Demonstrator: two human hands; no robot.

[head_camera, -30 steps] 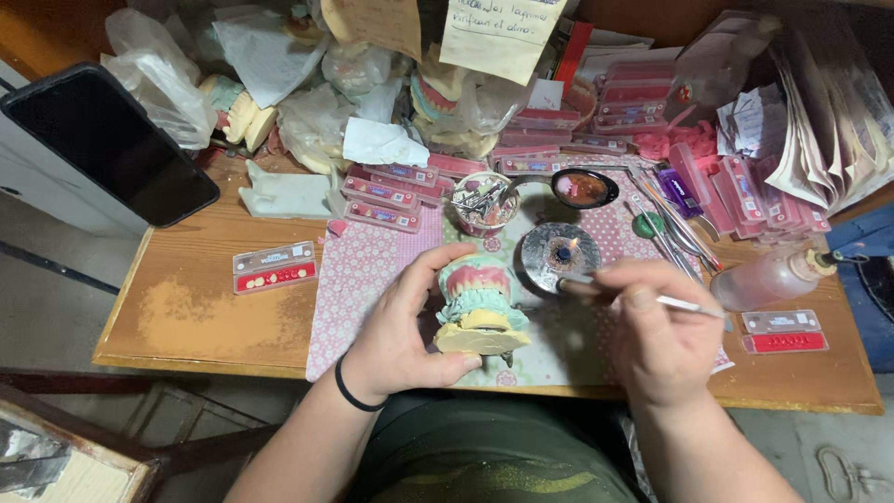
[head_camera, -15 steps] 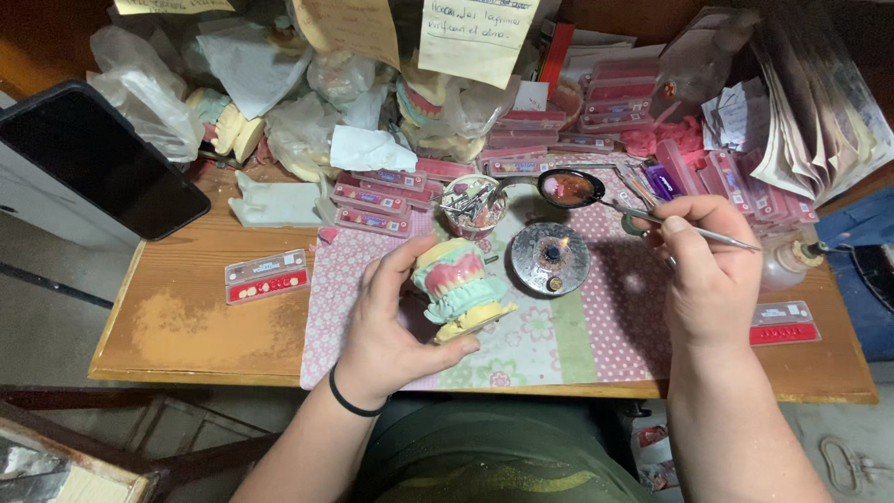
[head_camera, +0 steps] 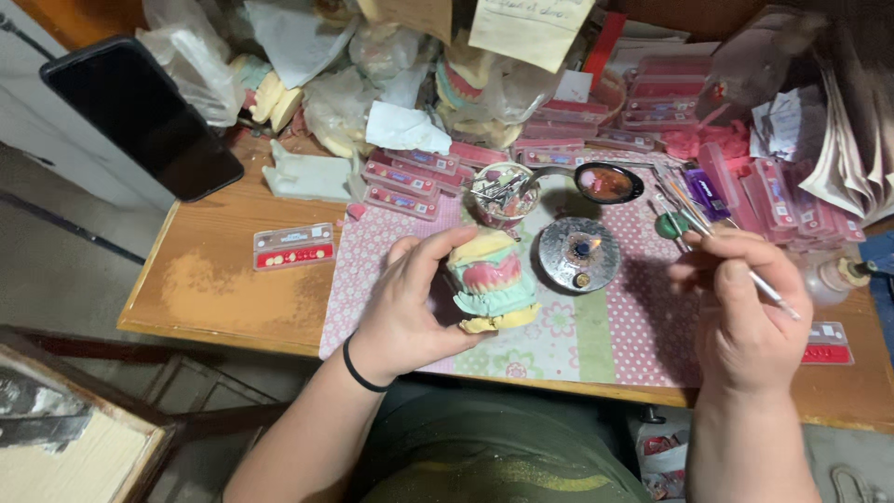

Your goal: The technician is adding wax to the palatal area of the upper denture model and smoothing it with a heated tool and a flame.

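Plaster and wax model: a dental cast (head_camera: 491, 281) with yellow bases, green layers and pink gums sits in the left hand (head_camera: 410, 312), low over the patterned mat (head_camera: 577, 345).
Left fingers: wrapped around the back and left side of the cast, thumb up near its top, holding it tilted.
Right fingers: pinched narrow on a thin instrument (head_camera: 745, 270), its tip pointing up and left, away from the cast.
Right hand (head_camera: 745, 317): raised over the right part of the mat, well apart from the cast.
Slip risk: the cast is held only from one side; a push from the instrument could, I judge, twist it out of the grip and chip the plaster on the counter (head_camera: 214, 289).
Wax risk: a heavy stroke could gouge the pink gum or shift a tooth.
Nearby hazards: the round metal dish (head_camera: 577, 253), the spoon (head_camera: 605, 183) and the small cup of tools (head_camera: 501, 191) lie just beyond the cast; a careless reach could knock them over.
Edge: the red-and-clear tooth card (head_camera: 827, 343) lies near the counter's front and could be swept off by the wrist.
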